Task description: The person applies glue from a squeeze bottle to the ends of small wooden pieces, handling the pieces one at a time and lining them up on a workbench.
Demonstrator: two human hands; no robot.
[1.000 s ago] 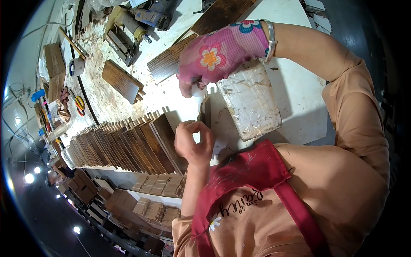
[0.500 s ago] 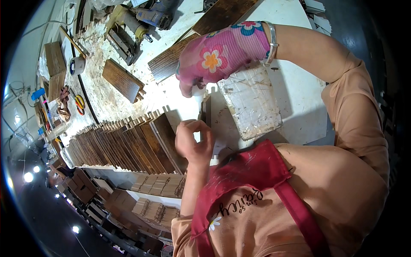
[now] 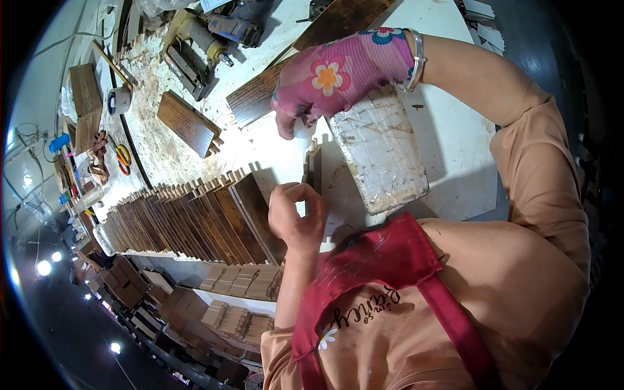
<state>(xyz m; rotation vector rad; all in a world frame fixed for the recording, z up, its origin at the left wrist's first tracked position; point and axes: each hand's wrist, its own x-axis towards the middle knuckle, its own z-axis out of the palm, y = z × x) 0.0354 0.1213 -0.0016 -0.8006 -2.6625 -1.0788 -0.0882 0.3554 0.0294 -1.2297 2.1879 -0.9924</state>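
My right hand [image 3: 328, 78], in a pink flowered knit glove, is closed around a small white bottle [image 3: 303, 131] that is mostly hidden by the fingers. The bottle points down at the far end of a dark wooden board [image 3: 314, 168] standing on edge, with pale dowel pegs at that end. Whether its tip touches the board I cannot tell. Bare and curled, my left hand [image 3: 296, 213] grips the board's near end with thumb and fingers. Left of it stands a long row of similar dark boards [image 3: 188, 218], pegs along their far edges.
A tape-wrapped block [image 3: 383, 156] lies right of the board. Another pegged board [image 3: 187, 122] rests flat on the stained white table [image 3: 455, 169]. Farther back are a nail gun [image 3: 195, 49], dark planks [image 3: 338, 23], yellow-handled scissors [image 3: 123, 158] and a tape roll [image 3: 119, 101].
My gloved right hand has shifted slightly up and to the right with the bottle, showing more of its white body. The left hand and the board are nearly still.
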